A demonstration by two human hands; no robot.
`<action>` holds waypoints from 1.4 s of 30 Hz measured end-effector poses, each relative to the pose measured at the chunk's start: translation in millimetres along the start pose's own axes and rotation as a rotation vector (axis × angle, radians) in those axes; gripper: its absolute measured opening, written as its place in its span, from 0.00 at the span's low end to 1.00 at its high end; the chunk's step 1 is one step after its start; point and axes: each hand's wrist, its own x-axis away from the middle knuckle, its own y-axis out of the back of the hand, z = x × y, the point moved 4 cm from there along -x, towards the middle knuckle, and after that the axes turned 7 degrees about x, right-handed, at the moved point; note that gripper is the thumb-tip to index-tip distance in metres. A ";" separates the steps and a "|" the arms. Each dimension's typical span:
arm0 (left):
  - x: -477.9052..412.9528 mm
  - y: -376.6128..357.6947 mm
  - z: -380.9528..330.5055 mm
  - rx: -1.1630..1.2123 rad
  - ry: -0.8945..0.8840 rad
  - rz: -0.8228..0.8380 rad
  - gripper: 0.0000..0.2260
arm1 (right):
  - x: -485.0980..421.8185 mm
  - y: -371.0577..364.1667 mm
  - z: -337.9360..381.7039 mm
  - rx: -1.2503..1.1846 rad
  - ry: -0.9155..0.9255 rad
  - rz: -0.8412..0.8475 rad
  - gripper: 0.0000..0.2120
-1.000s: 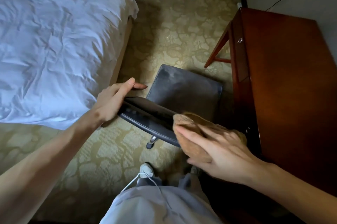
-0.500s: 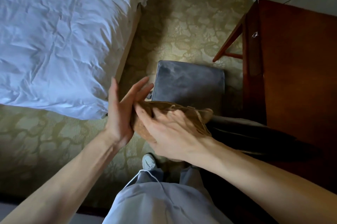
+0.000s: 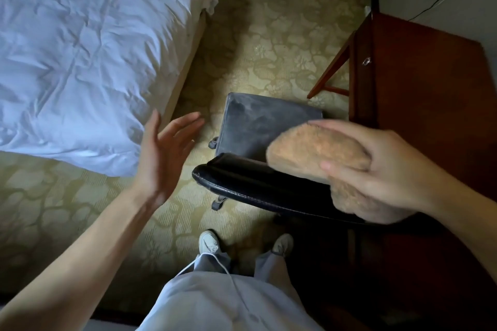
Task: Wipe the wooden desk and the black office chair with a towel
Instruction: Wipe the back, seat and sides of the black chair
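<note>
Head view, looking down. The right hand (image 3: 376, 169) grips a tan, fuzzy towel (image 3: 317, 153) bunched into a rounded pad, with the fingers (image 3: 347, 168) curled into its near side and the thumb along its top. The towel lies over the right part of the backrest (image 3: 242, 182) of the black chair (image 3: 269, 190); this backrest is a curved, leather-like rim with a stitched, scuffed edge. Beyond the backrest is the seat (image 3: 263, 123), flat and roughly square, dull black with pale smears. The left hand (image 3: 164, 158) holds nothing, its fingers straight and spread, in the air above the patterned olive-gold carpet (image 3: 269, 34). The bench (image 3: 430, 88), of smooth reddish-brown wood, stands just right of the seat, with a small knob (image 3: 366, 61) on its front face. The bed (image 3: 80, 48), in crumpled white linen, fills the left side, leaving a strip of open carpet between its edge and the chair
</note>
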 end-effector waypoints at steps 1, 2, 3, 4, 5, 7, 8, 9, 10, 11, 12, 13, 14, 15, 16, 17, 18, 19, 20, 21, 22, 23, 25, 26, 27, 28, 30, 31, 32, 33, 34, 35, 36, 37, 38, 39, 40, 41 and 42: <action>-3.2 -5.5 2.8 -0.024 0.011 0.003 0.33 | 6.4 -8.2 -2.9 0.011 -0.011 0.069 0.31; -5.2 -12.5 6.3 -0.050 0.025 0.012 0.33 | 12.0 -22.1 -2.9 0.017 -0.020 0.151 0.32; -6.3 -19.4 10.5 -0.079 0.040 0.023 0.32 | 16.3 -38.6 -0.1 0.033 -0.026 0.222 0.32; -6.1 -25.1 14.6 -0.111 0.050 0.029 0.32 | 18.8 -54.1 4.5 0.068 -0.023 0.252 0.32; -5.2 -28.6 17.4 -0.142 0.050 0.021 0.32 | 18.4 -65.1 10.1 0.120 -0.010 0.223 0.32; -4.1 -30.0 18.0 -0.150 0.037 -0.018 0.33 | 9.4 -74.3 23.7 0.178 0.019 0.117 0.31; -3.9 -29.1 16.2 -0.118 0.039 -0.034 0.34 | 2.7 -77.2 31.0 0.174 0.028 0.092 0.30; -4.0 -27.8 14.0 -0.075 0.043 -0.042 0.35 | -4.7 -81.3 38.2 0.178 0.040 0.079 0.30; -4.7 -26.7 11.5 -0.031 0.045 -0.043 0.36 | -12.6 -87.0 46.4 0.195 0.061 0.069 0.30; -5.0 -25.6 10.2 0.006 0.046 -0.042 0.37 | -20.7 -93.8 56.3 0.220 0.083 0.067 0.30; -4.8 -24.2 9.9 0.037 0.047 -0.039 0.38 | -29.1 -100.6 67.3 0.240 0.103 0.066 0.29; -3.7 -22.8 10.4 0.063 0.049 -0.035 0.38 | -37.5 -106.9 78.7 0.249 0.114 0.062 0.28; -2.6 -21.2 11.1 0.090 0.054 -0.029 0.39 | -46.1 -112.8 89.9 0.250 0.116 0.056 0.28; -2.3 -18.7 11.5 0.125 0.058 -0.026 0.39 | -55.0 -118.3 101.1 0.248 0.114 0.046 0.28; -2.6 -15.5 11.1 0.174 0.061 -0.023 0.40 | -64.2 -123.5 112.7 0.250 0.117 0.027 0.27; -3.7 -11.4 9.9 0.235 0.062 -0.026 0.40 | -73.0 -129.1 124.7 0.263 0.132 -0.002 0.27; -5.1 -6.2 8.2 0.312 0.061 -0.039 0.41 | -81.5 -134.5 136.2 0.292 0.156 -0.036 0.26; -5.9 0.8 6.5 0.395 0.055 -0.062 0.42 | -91.1 -138.6 147.2 0.316 0.174 -0.054 0.25; -6.9 6.3 6.0 0.468 0.050 -0.082 0.42 | -100.2 -139.6 154.5 0.298 0.171 -0.055 0.24; -7.4 11.5 6.6 0.527 0.049 -0.102 0.42 | -109.4 -139.4 157.5 0.227 0.148 -0.024 0.22; -8.1 16.1 6.4 0.574 0.052 -0.119 0.42 | -119.6 -137.8 156.4 0.109 0.101 0.038 0.21; -8.5 18.5 5.4 0.612 0.052 -0.130 0.41 | -130.0 -133.8 150.2 -0.042 0.035 0.100 0.19; -10.2 19.2 -2.4 0.651 0.038 -0.118 0.40 | -144.6 -117.8 127.6 -0.374 -0.108 0.113 0.13; -10.9 18.8 -8.9 0.628 0.025 -0.097 0.39 | -149.3 -106.4 112.9 -0.452 -0.140 0.062 0.10; -12.1 19.2 -15.9 0.573 0.007 -0.075 0.38 | -152.2 -93.7 101.4 -0.460 -0.133 0.013 0.10; -12.9 20.8 -21.7 0.502 -0.011 -0.062 0.37 | -152.7 -83.3 92.6 -0.436 -0.108 -0.002 0.10; -14.4 22.7 -27.9 0.369 -0.022 -0.056 0.33 | -151.1 -75.9 83.0 -0.323 -0.064 0.089 0.12; -14.7 22.7 -29.4 0.319 -0.019 -0.068 0.32 | -149.9 -78.8 82.6 -0.230 -0.050 0.178 0.15; -14.5 21.6 -29.6 0.276 -0.019 -0.087 0.31 | -147.9 -85.8 83.6 -0.131 -0.037 0.283 0.19; -13.9 19.1 -28.5 0.232 -0.021 -0.104 0.30 | -145.6 -94.2 85.6 -0.044 -0.030 0.373 0.21; -12.6 16.1 -26.6 0.188 -0.023 -0.116 0.29 | -145.3 -102.4 89.0 -0.005 -0.029 0.414 0.22; -10.6 12.8 -23.7 0.162 -0.021 -0.116 0.29 | -145.7 -107.9 95.2 -0.015 -0.029 0.413 0.23; -8.8 9.1 -19.7 0.170 -0.016 -0.107 0.30 | -147.1 -111.4 102.4 -0.053 -0.028 0.388 0.23; -7.0 6.2 -16.1 0.202 -0.012 -0.097 0.31 | -149.8 -114.1 110.1 -0.093 -0.023 0.359 0.22; -5.5 4.3 -14.1 0.240 -0.011 -0.089 0.33 | -153.7 -117.2 114.5 -0.138 -0.021 0.330 0.21; -4.8 4.6 -14.2 0.288 -0.016 -0.082 0.34 | -156.6 -120.3 116.8 -0.195 -0.028 0.304 0.18; -4.7 7.6 -16.0 0.348 -0.022 -0.075 0.35 | -159.2 -123.3 115.0 -0.274 -0.047 0.270 0.14; -4.9 11.9 -19.0 0.419 -0.029 -0.064 0.36 | -160.4 -124.5 109.3 -0.382 -0.078 0.233 0.09; -5.2 17.6 -23.4 0.475 -0.041 -0.061 0.36 | -159.9 -123.6 101.4 -0.505 -0.114 0.198 0.07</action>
